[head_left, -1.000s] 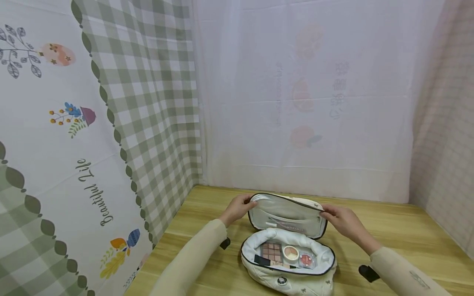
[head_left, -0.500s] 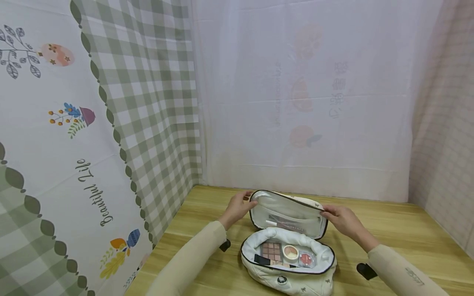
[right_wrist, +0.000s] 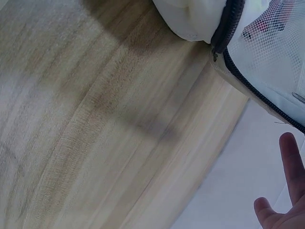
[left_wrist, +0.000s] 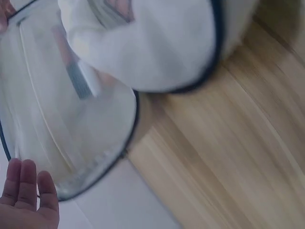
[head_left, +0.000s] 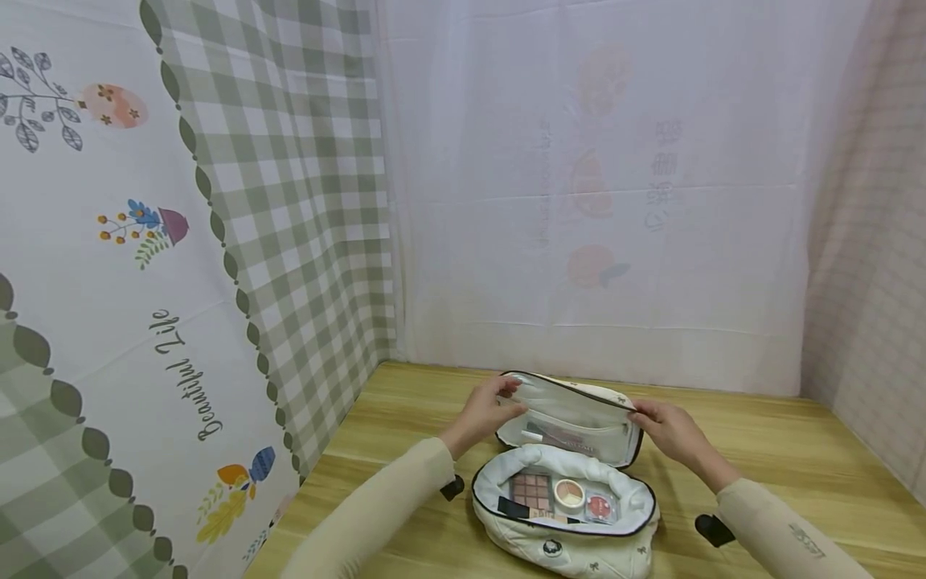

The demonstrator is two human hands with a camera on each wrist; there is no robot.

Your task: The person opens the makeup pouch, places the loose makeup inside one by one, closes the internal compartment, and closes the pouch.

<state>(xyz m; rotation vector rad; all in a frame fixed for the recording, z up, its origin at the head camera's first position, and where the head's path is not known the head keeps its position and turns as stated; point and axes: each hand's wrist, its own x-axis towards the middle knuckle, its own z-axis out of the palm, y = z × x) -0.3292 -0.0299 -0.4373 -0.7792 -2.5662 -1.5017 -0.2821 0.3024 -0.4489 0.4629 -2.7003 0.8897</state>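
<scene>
A cream quilted bag (head_left: 579,551) with dark edging sits on the wooden surface (head_left: 419,402), between the person's forearms, its lid (head_left: 553,402) raised behind the mouth. In the white lining lie a palette (head_left: 531,489) of brownish pans, a round compact (head_left: 569,495), a red-centred compact (head_left: 599,507) and, along the front, a black-capped tube (head_left: 513,507). A white-ended item (left_wrist: 89,78) shows in the lid's pocket. The right grip (head_left: 674,432) is grasping the lid's upper right corner. The left grip (head_left: 481,414) is released, fingers loose at the lid's left end; whether they touch it cannot be told. Pale sleeves (head_left: 383,503) cover both arms; white cloth (head_left: 470,265) hangs beyond.
</scene>
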